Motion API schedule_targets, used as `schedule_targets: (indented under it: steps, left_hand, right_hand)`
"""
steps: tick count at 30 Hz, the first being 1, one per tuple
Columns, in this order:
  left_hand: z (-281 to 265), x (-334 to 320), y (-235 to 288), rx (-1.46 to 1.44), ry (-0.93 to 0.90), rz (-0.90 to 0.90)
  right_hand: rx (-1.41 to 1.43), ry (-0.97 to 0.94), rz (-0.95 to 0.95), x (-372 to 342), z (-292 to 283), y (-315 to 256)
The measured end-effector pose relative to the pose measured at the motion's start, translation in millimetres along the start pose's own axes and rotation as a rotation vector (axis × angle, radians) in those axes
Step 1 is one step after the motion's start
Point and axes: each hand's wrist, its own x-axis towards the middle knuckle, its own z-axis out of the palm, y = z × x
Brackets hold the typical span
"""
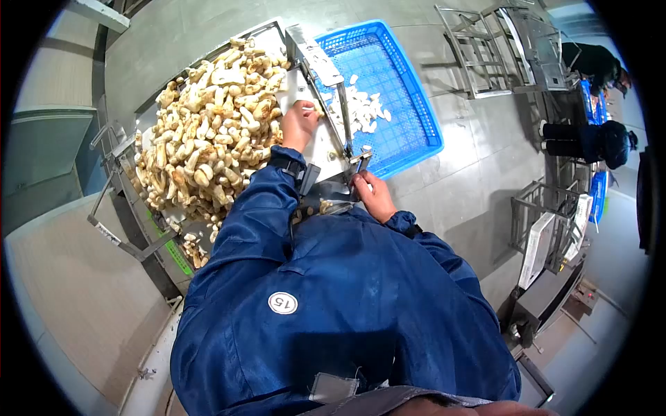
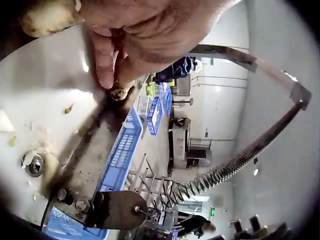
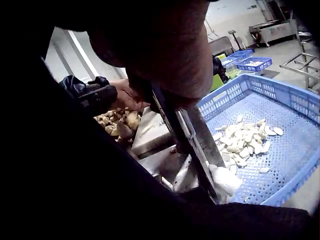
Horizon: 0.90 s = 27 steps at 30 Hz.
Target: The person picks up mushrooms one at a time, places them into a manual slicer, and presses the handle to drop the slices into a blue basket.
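Observation:
My left hand pinches a pale mushroom piece at the blade side of a white cutting board; fingers hide most of it. My right hand grips the handle end of a long hinged cutter blade along the board's right edge. In the left wrist view, a coiled spring runs up to the cutter's arm. A large heap of whole mushrooms lies left of the board. Beyond the blade, white mushroom slices lie in a blue plastic basket.
Scraps and a bolt head mark the board surface. A metal rack stands on the tiled floor farther right. Two people are at the far right near other blue baskets. A metal frame stands at left.

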Motion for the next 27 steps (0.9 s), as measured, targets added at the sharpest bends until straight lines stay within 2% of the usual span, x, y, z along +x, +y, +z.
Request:
schedule_targets:
  steps: [2,3,5,6,9,12,13,15,18,19,20,21,23,24,25,27]
  left_hand:
    - [2,-2,7,0.035,0.018,0.016]
    - [-34,16,6,0.118,0.049,0.067]
    - [-33,12,11,0.15,0.053,0.096]
    - [-39,3,37,0.241,-0.017,0.049]
    - [-29,1,40,0.167,-0.042,0.01]
    - [-29,-6,52,0.196,-0.029,0.019]
    - [-26,-4,49,0.179,-0.031,0.011]
    - [-17,-2,36,0.146,-0.038,-0.008]
    - [-19,-12,48,0.165,-0.043,0.032]
    - [-14,-12,45,0.14,-0.049,0.034]
    - [-5,-10,33,0.126,-0.009,0.082]
    - [-3,-10,31,0.083,-0.03,0.035]
    - [-1,-5,29,-0.002,-0.068,-0.051]
    - [-7,-9,38,0.086,-0.083,-0.002]
    - [-7,-5,30,0.118,-0.101,0.025]
    - [-10,-7,38,0.111,-0.108,-0.002]
  right_hand:
    - [0.038,-0.004,0.047,-1,-2,-3]
    - [0.121,-0.002,0.005,18,27,-16]
    - [0.162,0.043,0.02,11,21,-52]
    - [0.245,0.059,-0.004,8,17,-71]
    - [0.357,0.089,-0.021,1,9,-95]
    - [0.095,0.061,-0.148,3,12,-44]
    - [0.113,-0.042,0.061,5,9,-16]
    - [0.051,-0.012,0.015,1,9,-13]
    - [0.263,0.005,0.096,-7,-1,-66]
    - [0.378,0.107,-0.102,-7,5,-67]
    - [0.34,0.084,-0.055,-10,0,-72]
    - [0.304,0.062,-0.015,-11,-5,-81]
    - [0.206,-0.02,0.079,-10,-7,-59]
    - [0.103,-0.056,0.032,-7,-6,-34]
    - [0.059,-0.067,0.071,-3,-5,-9]
    - [0.096,-0.048,0.077,-2,0,-9]
